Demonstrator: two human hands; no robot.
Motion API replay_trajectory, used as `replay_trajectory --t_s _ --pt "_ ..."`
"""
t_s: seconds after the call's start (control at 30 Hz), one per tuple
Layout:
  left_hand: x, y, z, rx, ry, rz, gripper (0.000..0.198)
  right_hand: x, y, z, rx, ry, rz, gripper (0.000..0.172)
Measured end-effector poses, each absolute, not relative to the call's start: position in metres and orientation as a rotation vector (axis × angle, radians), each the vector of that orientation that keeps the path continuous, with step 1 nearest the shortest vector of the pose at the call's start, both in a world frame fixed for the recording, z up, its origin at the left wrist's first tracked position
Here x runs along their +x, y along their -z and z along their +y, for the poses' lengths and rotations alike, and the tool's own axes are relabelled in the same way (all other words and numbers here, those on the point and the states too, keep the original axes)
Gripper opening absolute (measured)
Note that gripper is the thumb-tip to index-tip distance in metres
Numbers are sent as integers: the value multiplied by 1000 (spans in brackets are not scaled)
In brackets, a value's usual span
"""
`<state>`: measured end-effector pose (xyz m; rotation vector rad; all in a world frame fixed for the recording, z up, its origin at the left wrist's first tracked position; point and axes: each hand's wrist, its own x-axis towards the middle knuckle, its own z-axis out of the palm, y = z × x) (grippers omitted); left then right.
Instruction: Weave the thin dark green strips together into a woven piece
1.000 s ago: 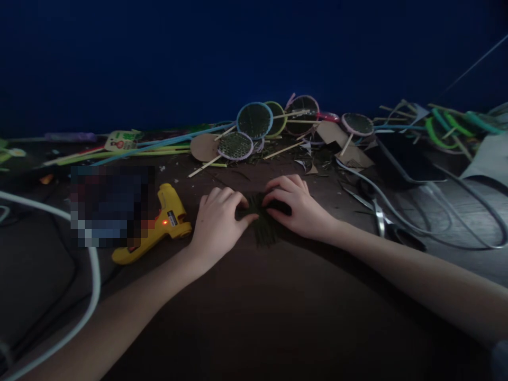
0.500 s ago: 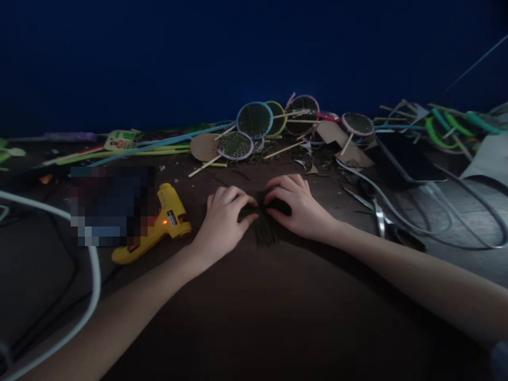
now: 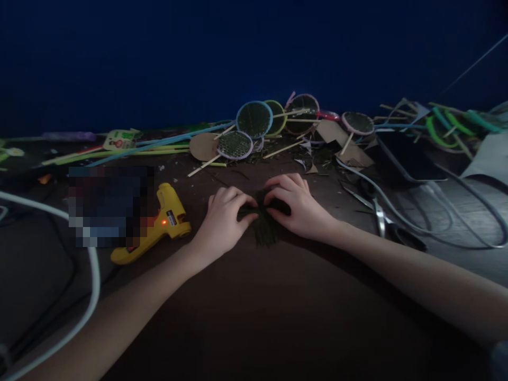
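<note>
Between my hands a small mat of thin dark green strips (image 3: 265, 230) lies on the dark table, its loose ends fanning toward me. My left hand (image 3: 228, 217) pinches the left side of the strips between thumb and forefinger. On the other side my right hand (image 3: 297, 203) grips them the same way, its fingers curled over the top. The fingertips of both hands almost meet. Shade and the fingers hide the far part of the strips, so how they are joined cannot be made out.
Left of my hands lies a yellow glue gun (image 3: 170, 209) with a lit orange light, beside a white cable (image 3: 95, 275). Scissors (image 3: 381, 217), a phone (image 3: 413, 156) and looped cables are on the right. Several small round rackets (image 3: 235, 145) and cardboard scraps line the back.
Both hands keep the same pinch on the green strips, with only tiny finger shifts. The view has drifted very slightly.
</note>
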<state>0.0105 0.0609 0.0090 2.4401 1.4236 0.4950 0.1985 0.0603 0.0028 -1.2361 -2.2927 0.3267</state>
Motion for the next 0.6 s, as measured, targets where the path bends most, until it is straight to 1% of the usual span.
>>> replay_trajectory --t_s 0.13,0.33,0.6 --pt "9 -9 60 2436 -501 1422 11 199 -3 60 -1246 -326 -2281 5" --pt "9 -9 60 2379 -579 1503 18 200 -1 61 -1283 -339 -2248 8" --pt "10 -15 58 2388 -501 1487 14 199 -4 60 -1272 -341 -2296 10"
